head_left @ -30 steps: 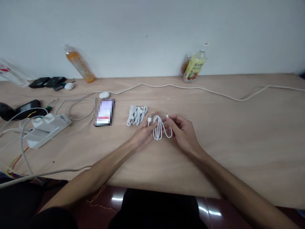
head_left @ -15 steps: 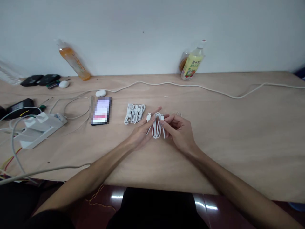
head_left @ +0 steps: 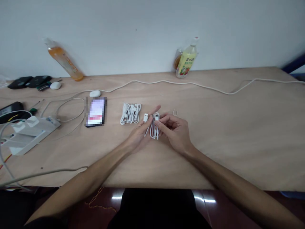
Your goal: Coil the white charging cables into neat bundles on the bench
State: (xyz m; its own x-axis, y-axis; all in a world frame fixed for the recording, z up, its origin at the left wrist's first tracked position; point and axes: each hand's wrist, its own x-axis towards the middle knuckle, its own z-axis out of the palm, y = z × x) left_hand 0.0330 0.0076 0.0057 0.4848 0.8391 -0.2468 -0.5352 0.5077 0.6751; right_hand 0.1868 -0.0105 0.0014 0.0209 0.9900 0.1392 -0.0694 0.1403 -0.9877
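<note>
Between my two hands is a white USB cable (head_left: 153, 131), folded into a loose coil. My left hand (head_left: 139, 133) supports it, the thumb pressing on the coil and one USB plug (head_left: 145, 118) standing up beside that thumb. With thumb and fingers, my right hand (head_left: 176, 130) pinches the cable's other plug (head_left: 156, 117) against the top of the coil. Just left of my hands, several coiled white cables (head_left: 130, 113) lie side by side on the table. A small white loop (head_left: 175, 112) rests beyond my right hand.
A phone (head_left: 96, 112) and a white earphone case (head_left: 95, 93) lie to the left, near a white power strip (head_left: 33, 135) with cords. A long white cord (head_left: 195, 83) crosses the wooden table (head_left: 226, 136). An orange bottle (head_left: 64, 62) and a yellow bottle (head_left: 187, 60) stand by the wall.
The right hand has brought its plug leftward, from the coil's right side onto the coil. The left hand keeps its hold. The whole view has shifted slightly.
</note>
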